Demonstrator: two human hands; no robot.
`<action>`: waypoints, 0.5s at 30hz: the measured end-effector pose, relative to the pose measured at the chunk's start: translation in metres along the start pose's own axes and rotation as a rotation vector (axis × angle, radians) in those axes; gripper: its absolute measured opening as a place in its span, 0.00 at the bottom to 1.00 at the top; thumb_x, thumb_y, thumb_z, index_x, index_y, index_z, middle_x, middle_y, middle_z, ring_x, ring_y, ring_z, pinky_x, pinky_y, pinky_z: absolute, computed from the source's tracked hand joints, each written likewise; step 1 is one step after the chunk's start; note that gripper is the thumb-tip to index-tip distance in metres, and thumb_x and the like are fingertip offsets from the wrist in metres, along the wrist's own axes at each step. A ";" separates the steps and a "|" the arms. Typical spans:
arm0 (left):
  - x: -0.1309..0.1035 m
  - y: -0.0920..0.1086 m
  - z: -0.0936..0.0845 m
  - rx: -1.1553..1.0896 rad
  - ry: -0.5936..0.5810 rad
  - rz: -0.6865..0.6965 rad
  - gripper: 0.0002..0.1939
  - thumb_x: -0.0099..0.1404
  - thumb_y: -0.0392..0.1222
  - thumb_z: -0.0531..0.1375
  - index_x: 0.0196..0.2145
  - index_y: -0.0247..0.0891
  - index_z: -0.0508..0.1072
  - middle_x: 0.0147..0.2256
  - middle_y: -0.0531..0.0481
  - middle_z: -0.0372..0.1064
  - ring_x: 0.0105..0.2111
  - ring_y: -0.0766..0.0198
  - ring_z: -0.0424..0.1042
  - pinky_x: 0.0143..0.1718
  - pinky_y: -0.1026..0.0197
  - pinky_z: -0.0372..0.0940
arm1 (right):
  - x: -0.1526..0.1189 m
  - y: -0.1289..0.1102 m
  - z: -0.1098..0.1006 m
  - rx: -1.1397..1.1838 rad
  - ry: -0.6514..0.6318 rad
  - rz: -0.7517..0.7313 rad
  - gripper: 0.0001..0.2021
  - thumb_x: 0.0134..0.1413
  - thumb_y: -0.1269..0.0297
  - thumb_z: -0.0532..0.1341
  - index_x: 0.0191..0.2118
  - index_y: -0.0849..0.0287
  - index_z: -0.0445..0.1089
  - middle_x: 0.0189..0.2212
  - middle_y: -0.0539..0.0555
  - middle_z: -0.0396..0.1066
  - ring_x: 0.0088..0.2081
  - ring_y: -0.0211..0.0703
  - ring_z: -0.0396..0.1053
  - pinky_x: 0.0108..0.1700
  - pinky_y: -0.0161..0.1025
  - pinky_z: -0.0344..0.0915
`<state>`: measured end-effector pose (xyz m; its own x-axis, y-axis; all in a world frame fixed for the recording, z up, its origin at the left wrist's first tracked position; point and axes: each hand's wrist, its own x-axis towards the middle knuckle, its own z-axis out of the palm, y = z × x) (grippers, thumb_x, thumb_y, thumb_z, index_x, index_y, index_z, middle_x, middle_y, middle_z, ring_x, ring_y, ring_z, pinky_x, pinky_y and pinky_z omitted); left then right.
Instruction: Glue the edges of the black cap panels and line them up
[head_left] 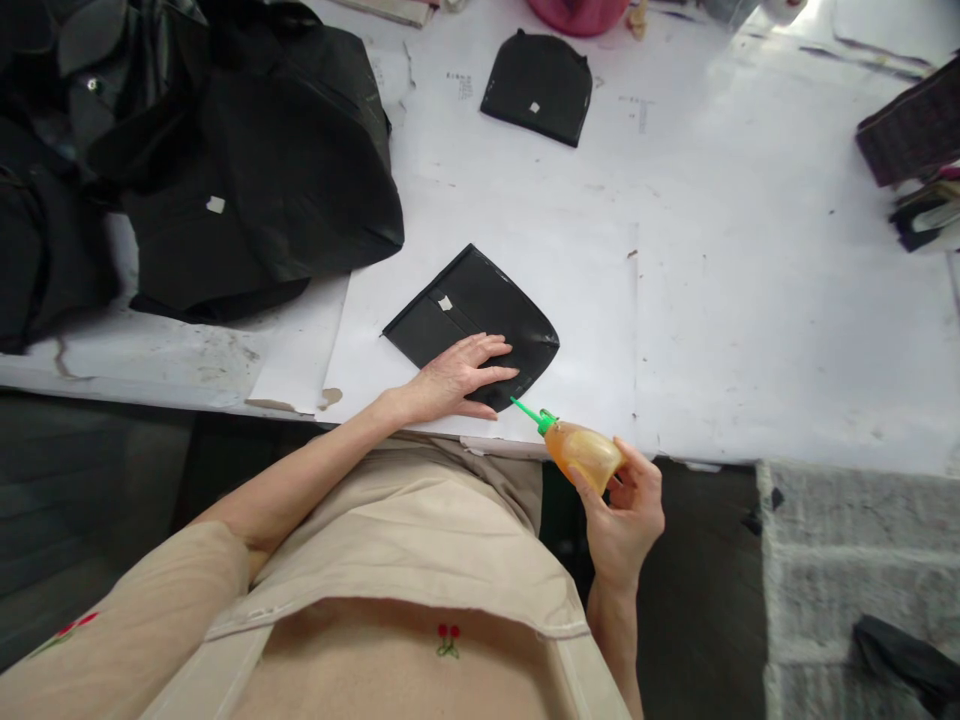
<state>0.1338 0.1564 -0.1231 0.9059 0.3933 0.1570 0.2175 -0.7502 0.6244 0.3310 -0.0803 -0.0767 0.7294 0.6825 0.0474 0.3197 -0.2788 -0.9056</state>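
The white table (750, 320) carries black bags (300, 150) at the left. A black panel (514, 300) lies flat near the table's front edge. The left hand (454, 378) rests on the panel, fingers spread, gripping nothing. The right hand (628, 512) is closed around a squeeze bottle (581, 450), its green nozzle (528, 411) tip at the panel's edge; contact cannot be determined

left hand (450, 380) palm down, fingers (495, 375) spread | right hand (628, 520) fingers curled | left forearm (315, 470) reaching forward
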 end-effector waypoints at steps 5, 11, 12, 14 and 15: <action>0.001 0.001 0.000 0.000 -0.011 -0.010 0.32 0.61 0.49 0.72 0.61 0.42 0.74 0.66 0.34 0.63 0.69 0.41 0.60 0.69 0.34 0.56 | -0.003 -0.001 0.003 0.010 -0.037 -0.030 0.27 0.47 0.60 0.77 0.53 0.56 0.74 0.49 0.57 0.76 0.49 0.52 0.77 0.46 0.46 0.79; 0.002 0.001 -0.003 -0.013 -0.008 0.002 0.32 0.62 0.49 0.72 0.61 0.38 0.74 0.65 0.31 0.63 0.69 0.40 0.60 0.69 0.34 0.55 | -0.005 -0.003 0.006 0.004 -0.065 -0.058 0.26 0.47 0.61 0.77 0.53 0.56 0.74 0.48 0.57 0.76 0.49 0.52 0.78 0.46 0.44 0.80; 0.002 0.000 -0.004 -0.025 -0.009 0.006 0.32 0.61 0.48 0.72 0.61 0.38 0.74 0.65 0.30 0.63 0.69 0.40 0.59 0.70 0.34 0.55 | -0.004 -0.002 0.005 0.000 -0.061 -0.056 0.26 0.47 0.60 0.77 0.53 0.56 0.74 0.48 0.57 0.76 0.49 0.52 0.78 0.45 0.44 0.80; 0.002 -0.001 -0.006 -0.057 -0.019 0.015 0.33 0.61 0.46 0.73 0.61 0.39 0.73 0.66 0.31 0.63 0.69 0.41 0.59 0.70 0.34 0.55 | -0.003 -0.001 0.005 -0.004 -0.052 -0.046 0.26 0.47 0.60 0.77 0.53 0.56 0.74 0.48 0.58 0.76 0.49 0.53 0.78 0.46 0.46 0.80; 0.002 -0.002 -0.007 -0.074 -0.026 0.020 0.33 0.61 0.46 0.73 0.62 0.40 0.73 0.66 0.32 0.63 0.70 0.42 0.58 0.70 0.34 0.54 | -0.003 -0.001 0.005 -0.004 -0.049 -0.041 0.26 0.47 0.59 0.77 0.53 0.56 0.74 0.49 0.58 0.76 0.50 0.53 0.77 0.46 0.46 0.80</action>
<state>0.1326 0.1621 -0.1185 0.9191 0.3641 0.1504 0.1731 -0.7162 0.6761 0.3258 -0.0788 -0.0777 0.6855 0.7252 0.0636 0.3509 -0.2526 -0.9017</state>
